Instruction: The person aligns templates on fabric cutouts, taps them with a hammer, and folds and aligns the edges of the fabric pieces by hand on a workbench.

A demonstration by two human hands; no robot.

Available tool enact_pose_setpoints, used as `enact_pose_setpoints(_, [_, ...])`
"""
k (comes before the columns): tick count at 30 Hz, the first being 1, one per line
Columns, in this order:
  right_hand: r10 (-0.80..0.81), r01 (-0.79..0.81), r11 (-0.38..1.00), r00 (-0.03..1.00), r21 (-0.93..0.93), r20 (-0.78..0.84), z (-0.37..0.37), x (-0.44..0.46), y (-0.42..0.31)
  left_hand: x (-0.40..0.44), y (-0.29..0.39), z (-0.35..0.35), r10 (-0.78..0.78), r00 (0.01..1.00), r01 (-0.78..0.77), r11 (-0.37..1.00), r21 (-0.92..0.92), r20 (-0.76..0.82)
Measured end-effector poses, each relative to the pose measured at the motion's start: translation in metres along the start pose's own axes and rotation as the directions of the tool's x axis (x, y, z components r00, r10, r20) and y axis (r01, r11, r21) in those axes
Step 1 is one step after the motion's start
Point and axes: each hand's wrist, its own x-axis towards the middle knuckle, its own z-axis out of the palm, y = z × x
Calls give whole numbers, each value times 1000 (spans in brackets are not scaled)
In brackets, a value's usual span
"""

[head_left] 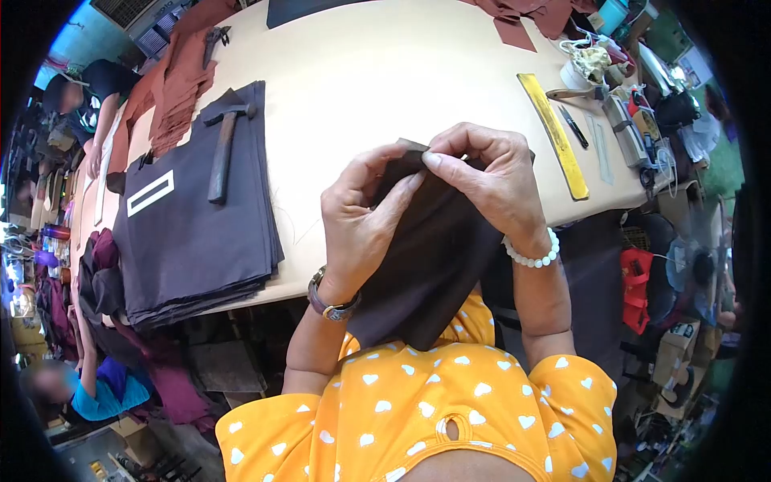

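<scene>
A dark brown cloth (426,265) hangs from both hands, over the table's front edge and down to the lap. My left hand (365,213) pinches its upper edge between thumb and fingers. Close beside it, my right hand (490,177) grips the same edge, thumb and forefinger pressed together at a small folded corner. The fingertips of both hands nearly meet. A wristwatch is on the left wrist and a white bead bracelet on the right.
On the pale table (337,72), a hammer (222,153) and white rectangular frame (150,194) lie on stacked dark cloth (201,241) at left. A yellow ruler (554,136), pen (573,127) and brush (574,94) lie at right. Two people (100,394) (104,88) are at left.
</scene>
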Motion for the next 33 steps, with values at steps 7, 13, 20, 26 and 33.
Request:
enact_pose_setpoints(7, [-59,58,998,997,-31,-40,7,-5,-10,-4,11,-5,-108,994,104,980,-168,-19])
enact_pose_setpoints(13, [-131,127,990,988,-60,-78,13,-6,-14,-7,11,-5,-38,998,33,994,-100,-41])
enact_pose_setpoints(20, [-134,131,991,986,-40,-97,16,-8,-15,-10,12,-5,-12,999,7,995,-98,-49])
enact_pose_setpoints(26, [-194,186,979,975,-80,-112,19,-8,-13,-12,16,-7,37,998,-38,999,-27,-44])
enact_pose_setpoints(33, [-211,201,976,969,-86,-128,23,-8,-14,-12,16,-9,59,997,-60,998,-13,-57])
